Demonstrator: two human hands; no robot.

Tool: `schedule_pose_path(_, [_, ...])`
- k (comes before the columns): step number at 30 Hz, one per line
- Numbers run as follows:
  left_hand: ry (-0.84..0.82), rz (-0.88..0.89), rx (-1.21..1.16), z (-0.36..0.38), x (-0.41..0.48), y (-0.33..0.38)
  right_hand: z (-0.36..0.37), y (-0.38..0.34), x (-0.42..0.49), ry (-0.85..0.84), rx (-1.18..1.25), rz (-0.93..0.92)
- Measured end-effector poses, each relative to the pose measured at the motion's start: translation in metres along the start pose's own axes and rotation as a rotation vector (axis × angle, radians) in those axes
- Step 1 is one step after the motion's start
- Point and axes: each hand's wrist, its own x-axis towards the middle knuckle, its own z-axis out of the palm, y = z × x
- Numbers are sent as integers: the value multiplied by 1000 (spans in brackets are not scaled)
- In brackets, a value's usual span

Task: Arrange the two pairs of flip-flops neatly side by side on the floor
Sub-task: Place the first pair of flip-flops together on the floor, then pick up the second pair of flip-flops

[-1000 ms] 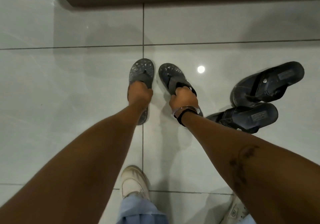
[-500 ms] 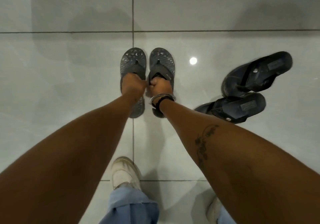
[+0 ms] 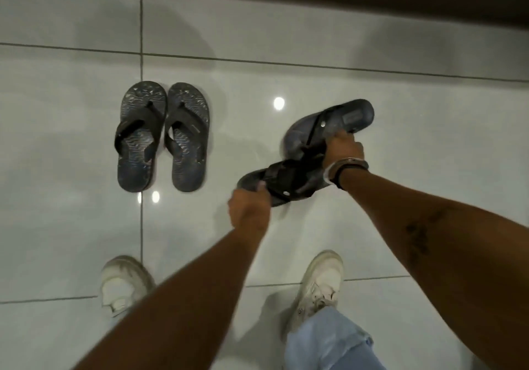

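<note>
Gripping black flip-flops (image 3: 303, 166), left hand (image 3: 249, 209), right hand (image 3: 343, 149)

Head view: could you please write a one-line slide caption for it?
Patterned flip-flop pair set side by side; left hand and right hand each grip one skewed black flip-flop of the second pair.

Both forearms are bare; the right wrist carries a silver bangle (image 3: 347, 162) beside a black band (image 3: 339, 175), with a dark tattoo (image 3: 419, 233) above. Light blue jeans (image 3: 329, 341); scuffed white sneakers (image 3: 319, 283).
</note>
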Motion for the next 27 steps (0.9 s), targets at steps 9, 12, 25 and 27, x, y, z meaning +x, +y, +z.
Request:
schedule_pose_path(9, [-78,-204,-372,121,-3,25,47,53,48,122,-84,-279])
schedule_pose_path(12, [-11,-110,-214,122,-2,32,41,64,54,147,-55,-352])
schedule_pose_path(25, [120,556,496,143,-22,129,21,138,42,203,578,164])
schedule_pose_path(27, [89,670,588,162,-24,136,29,135,40,173,616,219])
